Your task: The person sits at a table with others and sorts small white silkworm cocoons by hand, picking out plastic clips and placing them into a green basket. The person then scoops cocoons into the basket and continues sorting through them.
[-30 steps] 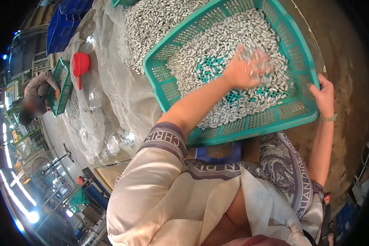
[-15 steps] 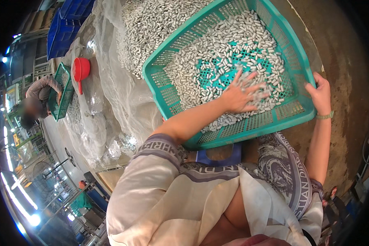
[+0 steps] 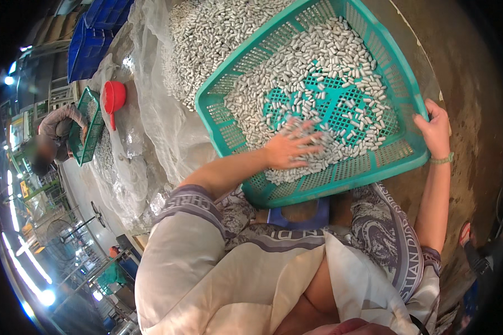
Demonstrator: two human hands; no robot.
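Note:
A large green slatted plastic basket sits tilted in front of me, above my knees. Small pale, capsule-like pieces cover much of its bottom, thicker toward the left and far sides, and the green mesh shows through in the middle. Fingers spread, my left hand lies palm down among the pieces near the basket's front wall; its fingertips are blurred. My right hand grips the basket's right rim near the front corner, thumb on the inner side and the other fingers partly hidden.
A big heap of similar pieces lies beyond the basket, beside clear plastic sheeting. Farther left are a red dipper, blue crates and a co-worker bent over another green basket. A blue stool stands below my basket.
My left hand has swept left and toward me across the basket, baring more mesh right of centre. My right hand keeps its hold on the rim.

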